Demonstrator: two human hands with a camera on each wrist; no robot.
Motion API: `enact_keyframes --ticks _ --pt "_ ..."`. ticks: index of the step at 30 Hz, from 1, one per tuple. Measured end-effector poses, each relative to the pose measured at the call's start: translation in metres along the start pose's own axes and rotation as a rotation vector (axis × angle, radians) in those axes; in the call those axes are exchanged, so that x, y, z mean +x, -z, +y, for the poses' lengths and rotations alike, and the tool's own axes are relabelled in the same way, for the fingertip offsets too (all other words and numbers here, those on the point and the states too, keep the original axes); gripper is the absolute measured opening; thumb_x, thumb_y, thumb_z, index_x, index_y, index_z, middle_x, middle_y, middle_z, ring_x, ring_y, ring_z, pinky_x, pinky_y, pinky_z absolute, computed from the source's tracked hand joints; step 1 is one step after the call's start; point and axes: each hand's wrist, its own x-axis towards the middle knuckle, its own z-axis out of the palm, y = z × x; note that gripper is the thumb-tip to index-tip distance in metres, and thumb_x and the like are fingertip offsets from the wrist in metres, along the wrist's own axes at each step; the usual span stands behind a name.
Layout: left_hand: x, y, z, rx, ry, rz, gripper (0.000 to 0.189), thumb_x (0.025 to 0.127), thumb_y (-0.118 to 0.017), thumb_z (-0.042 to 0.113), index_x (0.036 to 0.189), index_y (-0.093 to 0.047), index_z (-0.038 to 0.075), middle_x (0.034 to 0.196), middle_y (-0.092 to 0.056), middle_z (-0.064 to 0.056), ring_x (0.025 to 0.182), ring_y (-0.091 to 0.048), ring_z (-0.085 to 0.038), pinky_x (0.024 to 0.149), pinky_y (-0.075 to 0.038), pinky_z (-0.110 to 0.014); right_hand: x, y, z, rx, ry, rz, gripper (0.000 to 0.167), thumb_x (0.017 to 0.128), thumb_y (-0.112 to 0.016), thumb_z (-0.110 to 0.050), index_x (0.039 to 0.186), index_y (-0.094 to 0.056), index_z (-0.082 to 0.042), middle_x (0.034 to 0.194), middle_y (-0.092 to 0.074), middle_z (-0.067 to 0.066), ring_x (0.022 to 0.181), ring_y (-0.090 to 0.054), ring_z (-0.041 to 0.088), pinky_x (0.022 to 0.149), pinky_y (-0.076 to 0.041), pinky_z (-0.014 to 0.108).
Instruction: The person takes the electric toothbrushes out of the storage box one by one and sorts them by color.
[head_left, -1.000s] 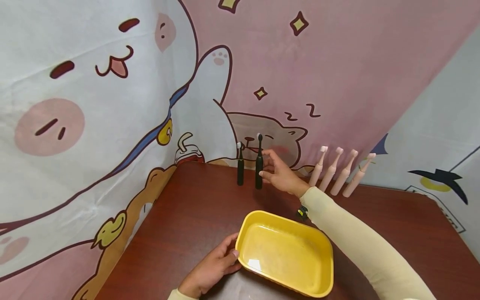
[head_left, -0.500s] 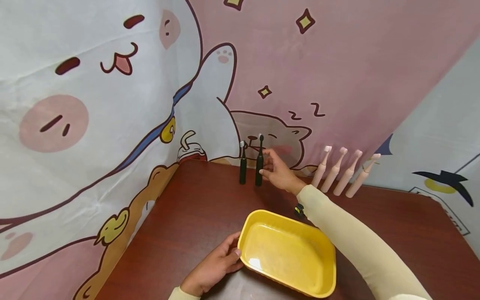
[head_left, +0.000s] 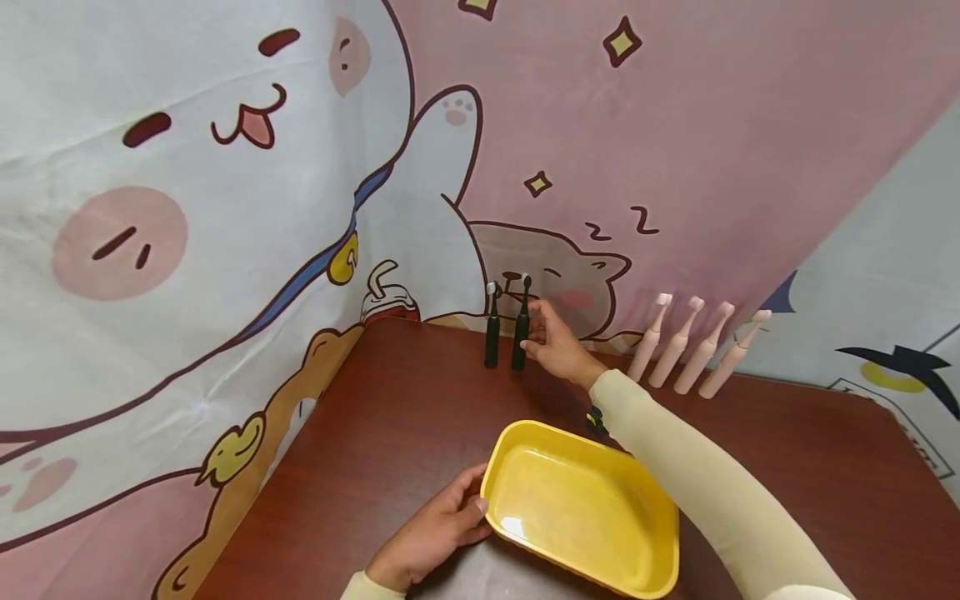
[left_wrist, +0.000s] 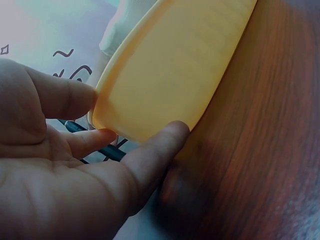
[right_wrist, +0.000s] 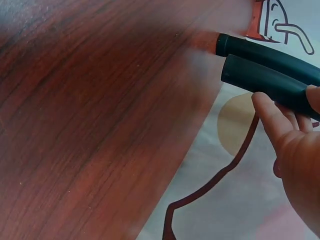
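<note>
My right hand (head_left: 558, 343) pinches a black electric toothbrush (head_left: 521, 340) near the table's back edge. It stands close to a second black electric toothbrush (head_left: 492, 340), a small gap apart in the head view. In the right wrist view, thumb and fingers hold the handle of the near toothbrush (right_wrist: 265, 82), with the other toothbrush (right_wrist: 270, 59) behind it. My left hand (head_left: 438, 529) holds the left corner of a yellow plastic bin (head_left: 577, 571); in the left wrist view its fingers (left_wrist: 70, 100) rest on the bin's outer wall (left_wrist: 170, 70).
Several pink electric toothbrushes (head_left: 697, 354) stand in a row at the back right. A small black-and-yellow object (head_left: 596, 419) lies beside my right forearm, partly hidden. A cartoon-printed cloth (head_left: 720, 167) hangs behind the brown table (head_left: 360, 433).
My right hand has moved the held black toothbrush left, closer to the other black one. The head view has shifted slightly left. My left hand stays at the bin's corner.
</note>
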Motion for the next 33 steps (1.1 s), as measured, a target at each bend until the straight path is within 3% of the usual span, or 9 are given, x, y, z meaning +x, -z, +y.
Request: enact_keyframes --ticks 6,23,33 --pt "0.0 0.001 0.0 0.004 0.003 0.005 0.053 0.114 -0.042 0.01 0.165 -0.028 0.004 0.159 -0.041 -0.029 0.145 -0.047 -0.041 0.113 -0.05 -0.05 0.005 -0.004 0.007 -0.015 0.023 0.011 0.059 0.097 -0.066 0.011 0.145 -0.038 -0.01 0.121 -0.054 0.023 0.105 -0.065 0.035 0.08 -0.059 0.033" --pt "0.001 0.002 0.001 -0.014 0.011 -0.007 0.054 0.114 -0.045 0.014 0.165 -0.029 0.006 0.161 -0.04 -0.028 0.144 -0.048 -0.04 0.112 -0.051 -0.048 0.012 -0.013 0.013 -0.104 0.026 0.049 0.058 0.096 -0.068 0.009 0.143 -0.04 -0.011 0.121 -0.058 0.023 0.109 -0.067 0.038 0.086 -0.06 0.041" --pt "0.0 0.002 0.002 -0.02 0.023 -0.002 0.054 0.114 -0.046 0.014 0.165 -0.031 0.006 0.162 -0.039 -0.027 0.145 -0.048 -0.04 0.111 -0.052 -0.046 0.012 -0.015 0.022 -0.09 0.04 0.035 0.058 0.096 -0.067 0.008 0.144 -0.039 -0.011 0.124 -0.059 0.024 0.114 -0.066 0.04 0.086 -0.06 0.042"
